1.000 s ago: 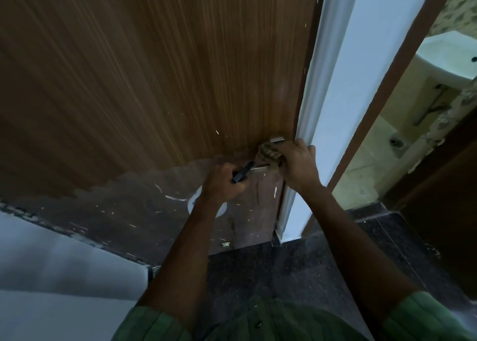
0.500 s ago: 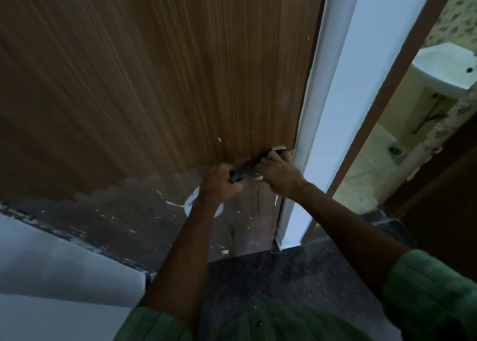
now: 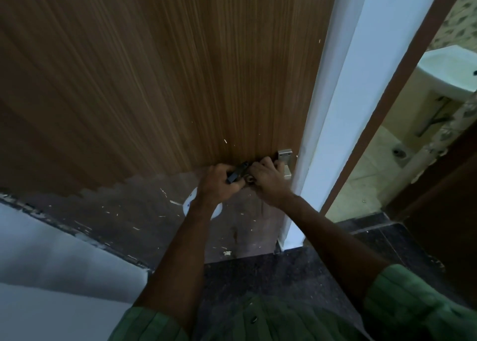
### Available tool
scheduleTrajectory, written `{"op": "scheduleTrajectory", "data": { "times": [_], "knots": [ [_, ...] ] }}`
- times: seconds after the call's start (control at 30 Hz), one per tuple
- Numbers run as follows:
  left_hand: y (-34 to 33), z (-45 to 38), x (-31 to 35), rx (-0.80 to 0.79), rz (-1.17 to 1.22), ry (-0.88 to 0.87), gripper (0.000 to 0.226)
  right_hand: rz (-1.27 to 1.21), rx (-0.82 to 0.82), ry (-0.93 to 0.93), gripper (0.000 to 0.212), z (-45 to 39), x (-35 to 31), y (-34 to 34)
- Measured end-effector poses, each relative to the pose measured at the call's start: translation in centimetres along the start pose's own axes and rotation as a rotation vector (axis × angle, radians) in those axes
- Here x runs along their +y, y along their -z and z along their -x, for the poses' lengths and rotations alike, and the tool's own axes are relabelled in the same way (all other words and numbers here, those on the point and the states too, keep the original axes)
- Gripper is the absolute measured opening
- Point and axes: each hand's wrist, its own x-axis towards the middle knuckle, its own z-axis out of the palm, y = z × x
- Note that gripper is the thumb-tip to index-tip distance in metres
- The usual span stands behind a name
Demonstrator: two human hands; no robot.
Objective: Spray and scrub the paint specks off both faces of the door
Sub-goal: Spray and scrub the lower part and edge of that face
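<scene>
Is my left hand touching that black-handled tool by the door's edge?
Touching. The head view shows the left hand with fingers curled round the black-handled tool, its dark handle emerging from the grip against the door.

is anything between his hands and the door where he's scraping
Nothing visible does. Both hands are right at the door face: the left hand grips a dark-handled tool, the right hand rests beside it. Only the metal bracket sits close by, just past the right hand's fingertips.
</scene>
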Motion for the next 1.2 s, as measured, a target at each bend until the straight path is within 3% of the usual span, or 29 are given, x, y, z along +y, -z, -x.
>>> {"op": "scheduleTrajectory", "data": {
  "times": [0.13,0.27,0.43,0.57,0.67,0.83,0.97,1.07,1.2],
  "knots": [
    [-0.8,0.0,-0.1,0.018,0.053,0.021,0.016,-0.162,0.009,0.027,0.019,-0.2,1.7,0.8],
    [-1.6,0.8,-0.3,0.152,0.141,-0.003,0.038,-0.383,0.182,-0.223,0.031,-0.7,0.1,0.5],
    [-2.0,2.2,-0.4,0.292,0.187,0.080,0.041,-0.328,0.150,-0.330,0.036,-1.2,-2.4,0.4],
    [-1.3,2.4,-0.3,0.367,0.214,0.023,0.025,-0.076,-0.007,-0.151,0.041,-1.3,-3.6,-0.4],
    [-1.2,2.5,-0.1,0.392,0.192,-0.016,0.023,0.016,-0.039,-0.091,0.039,-1.2,-3.7,-0.2],
    [-1.4,2.7,-0.2,0.379,0.089,-0.059,0.028,0.473,-0.165,0.217,0.045,-0.4,-2.6,-0.9],
    [-2.3,2.3,-1.3,0.325,0.027,-0.096,0.025,0.747,-0.232,0.377,0.037,-0.7,-1.7,-1.6],
    [-2.6,2.1,-1.4,0.291,0.037,-0.144,0.020,0.844,-0.253,0.506,0.039,-0.8,-1.3,-1.8],
    [-3.6,1.4,-2.0,0.328,0.076,-0.092,0.021,0.914,-0.209,0.812,0.039,0.2,0.4,-3.5]
  ]
}}
